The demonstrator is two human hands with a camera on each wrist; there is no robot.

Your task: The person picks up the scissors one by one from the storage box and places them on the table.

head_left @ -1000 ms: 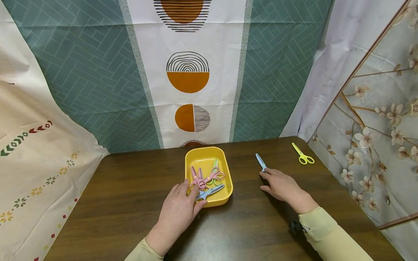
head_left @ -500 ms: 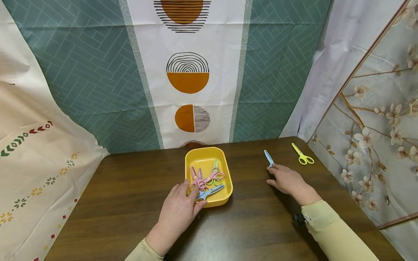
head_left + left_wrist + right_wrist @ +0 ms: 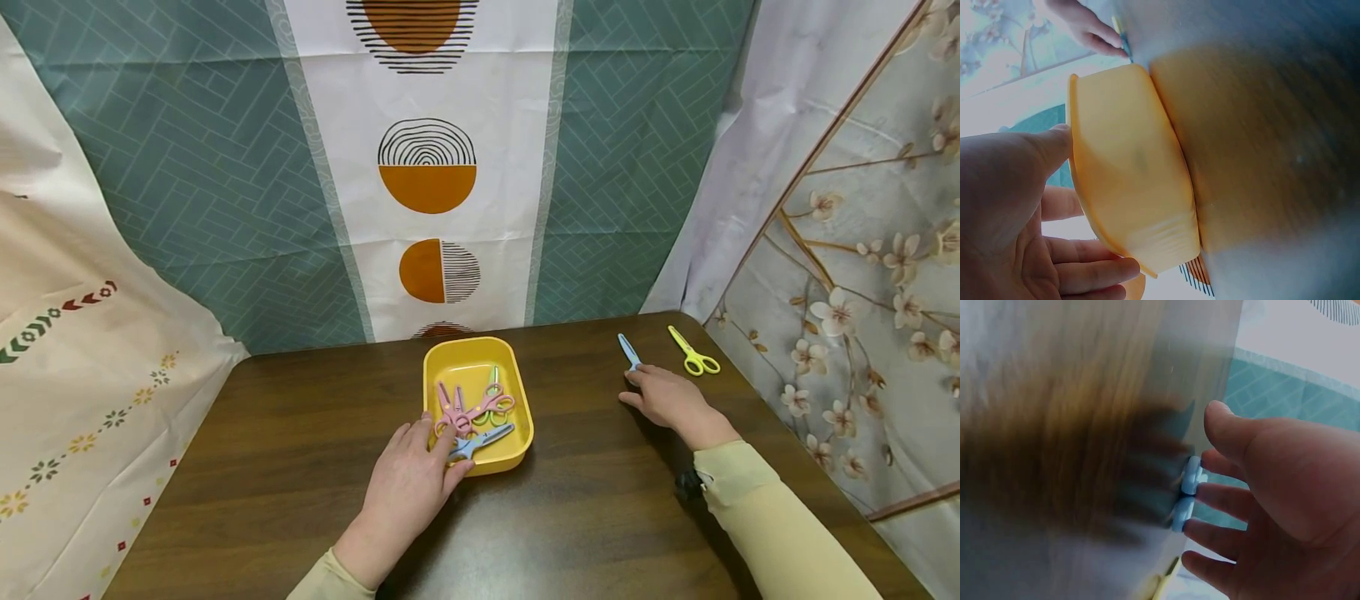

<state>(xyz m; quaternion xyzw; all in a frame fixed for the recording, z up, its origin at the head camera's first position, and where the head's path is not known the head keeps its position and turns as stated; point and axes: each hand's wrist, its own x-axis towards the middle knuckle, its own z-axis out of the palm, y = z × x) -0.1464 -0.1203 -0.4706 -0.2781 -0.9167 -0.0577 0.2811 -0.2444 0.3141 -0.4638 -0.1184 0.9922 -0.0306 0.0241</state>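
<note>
My left hand (image 3: 408, 477) rests on the near left corner of a yellow plastic tray (image 3: 519, 390). In the left wrist view its thumb touches the rim and the other fingers lie loosely along the edge. Inside the tray are pink scissors (image 3: 491, 402), green scissors (image 3: 495, 375) and blue scissors (image 3: 487, 437), partly overlapping. On the right side of the table, my right hand (image 3: 675, 404) touches a second pair of blue scissors (image 3: 627, 348), fingertips on the handle loops (image 3: 1191, 475). The blades point away; the hand covers the loops in the head view.
Yellow scissors (image 3: 693, 354) lie at the table's far right corner, right of the blue pair. The dark wooden table (image 3: 315, 417) ends at a patterned curtain (image 3: 225, 208) behind. A flowered cloth (image 3: 847, 333) hangs along the right side.
My right hand has slid the blue scissors across the table, away from me and to the right, closer to the yellow scissors. The left hand and the tray have stayed in place.
</note>
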